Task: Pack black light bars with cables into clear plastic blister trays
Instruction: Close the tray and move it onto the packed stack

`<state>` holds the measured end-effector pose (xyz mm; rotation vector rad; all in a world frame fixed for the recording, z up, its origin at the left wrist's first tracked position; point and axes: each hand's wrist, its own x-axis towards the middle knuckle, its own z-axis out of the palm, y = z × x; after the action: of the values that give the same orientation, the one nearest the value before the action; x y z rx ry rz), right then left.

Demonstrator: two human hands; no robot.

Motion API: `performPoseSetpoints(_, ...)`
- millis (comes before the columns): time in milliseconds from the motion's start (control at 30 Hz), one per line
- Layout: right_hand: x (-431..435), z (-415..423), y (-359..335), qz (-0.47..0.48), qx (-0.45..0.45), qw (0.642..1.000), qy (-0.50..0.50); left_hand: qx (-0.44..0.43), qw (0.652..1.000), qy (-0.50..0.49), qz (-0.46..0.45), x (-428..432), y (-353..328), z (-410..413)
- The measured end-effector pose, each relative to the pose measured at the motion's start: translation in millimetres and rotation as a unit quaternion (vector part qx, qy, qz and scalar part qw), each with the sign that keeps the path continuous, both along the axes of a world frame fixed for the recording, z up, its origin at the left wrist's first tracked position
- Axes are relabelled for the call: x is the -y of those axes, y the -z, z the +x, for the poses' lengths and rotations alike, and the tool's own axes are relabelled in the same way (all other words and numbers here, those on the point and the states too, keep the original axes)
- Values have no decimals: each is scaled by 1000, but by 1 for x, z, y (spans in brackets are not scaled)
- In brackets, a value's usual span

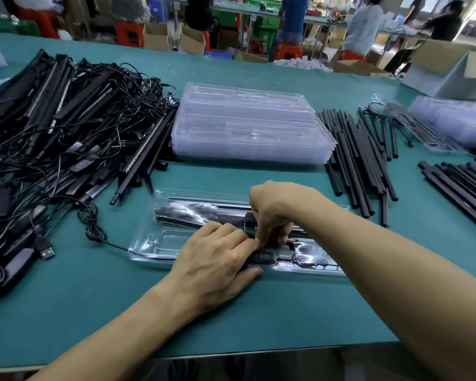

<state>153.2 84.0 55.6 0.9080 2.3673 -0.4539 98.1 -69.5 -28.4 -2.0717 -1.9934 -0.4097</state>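
A clear blister tray (149, 237) lies on the green table in front of me, with black light bars (187, 213) seated in its upper slots. A black inline controller (261, 255) and its cable sit in the lower channel. My left hand (215, 257) lies over the tray's middle, fingers pressing down beside the controller and thumb at the front rim. My right hand (275, 213) reaches in from the right, its curled fingers pinching a black part of the cable at the tray's centre. A cable (94, 229) with a USB plug (46, 250) trails off the tray's left end.
A tangled heap of light bars with cables (61, 127) fills the left of the table. A stack of empty clear trays (248, 125) stands behind the tray. Loose black bars (360, 160) lie to the right, more bars (462, 185) and trays (451, 119) farther right. Workers and cartons stand beyond.
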Motion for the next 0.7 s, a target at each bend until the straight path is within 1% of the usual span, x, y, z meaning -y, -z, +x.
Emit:
performPoseSetpoints(167,-1,3,6,28,-14,999,-30,-9,1000,7,-3,-3,1,-1)
performPoseSetpoints(267,-8,10,12,3,-51,999,-19,-4,1000,6,4,-3,2,-2)
performPoseSetpoints(367,-17,24,20,5,-114,992,-46,19,1000,7,-12,-1,-1,-3)
performPoseSetpoints(400,-21,30,24,18,-153,987,-55,38,999,13,-16,0,-3,-5)
performPoseSetpoints(433,-26,37,26,39,-203,977,-55,75,997,19,-15,2,-4,-7)
performPoseSetpoints(500,-40,51,30,77,-294,952,-28,200,980,9,0,4,-9,-14)
performPoseSetpoints(533,-49,57,31,95,-299,949,-18,245,969,-14,12,5,-12,-19)
performPoseSetpoints(567,-57,63,32,114,-262,958,-16,246,968,-48,27,6,-15,-25)
performPoseSetpoints(600,-63,68,31,125,-204,971,-15,206,974,-93,25,6,-18,-33)
performPoseSetpoints(633,-67,71,31,122,-157,980,-6,155,978,-140,-9,7,-20,-43)
performPoseSetpoints(667,-71,73,32,111,-137,984,2,116,974,-184,-69,9,-21,-51)
performPoseSetpoints(700,-73,73,33,104,-142,984,8,87,963,-218,-131,11,-20,-58)
